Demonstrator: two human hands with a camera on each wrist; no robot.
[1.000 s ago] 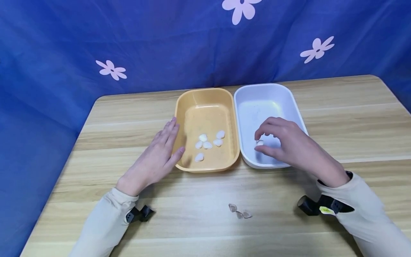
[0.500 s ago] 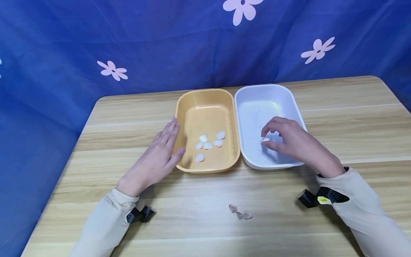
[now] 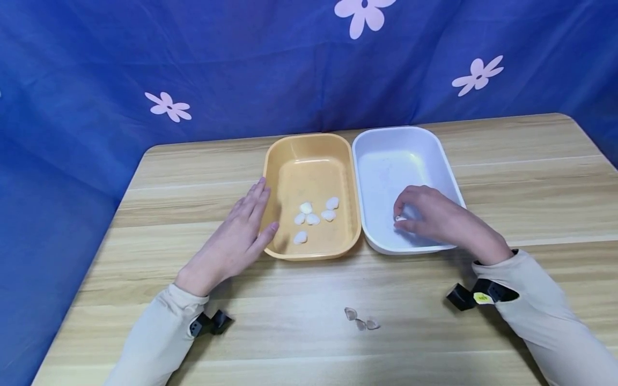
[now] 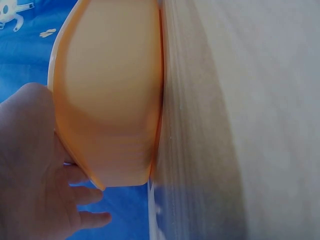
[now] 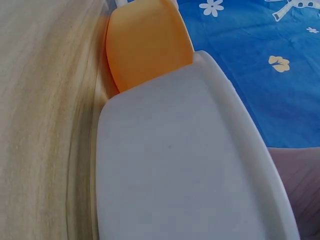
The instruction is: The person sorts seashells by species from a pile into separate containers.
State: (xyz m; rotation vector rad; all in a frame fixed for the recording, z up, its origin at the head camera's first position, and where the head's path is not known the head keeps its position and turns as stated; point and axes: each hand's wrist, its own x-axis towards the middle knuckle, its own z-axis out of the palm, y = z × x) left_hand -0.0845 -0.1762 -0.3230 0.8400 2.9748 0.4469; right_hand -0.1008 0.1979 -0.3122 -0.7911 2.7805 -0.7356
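Observation:
My right hand [image 3: 434,217] reaches down into the white plastic tub [image 3: 388,155]. Its thumb and fingertips pinch a small white shell [image 3: 399,219], mostly covered by the fingers, low over the tub's floor. My left hand [image 3: 236,236] lies along the left rim of the orange tub [image 3: 316,174], fingers straight and thumb spread over the near corner. In the left wrist view, the fingers [image 4: 89,195] show beside that rim. Several small white shells [image 3: 313,219] lie on the orange tub's floor, towards its near half.
Both tubs stand side by side on a wood-grain table [image 3: 536,187]. Nearer to me on the tabletop lie three small brownish shells [image 3: 360,324] in a loose cluster. A blue flowered cloth [image 3: 270,69] hangs behind the table's far edge.
My right hand has shifted slightly right and sunk lower inside the white tub, still pinching the white shell. The left hand stays on the orange tub's rim.

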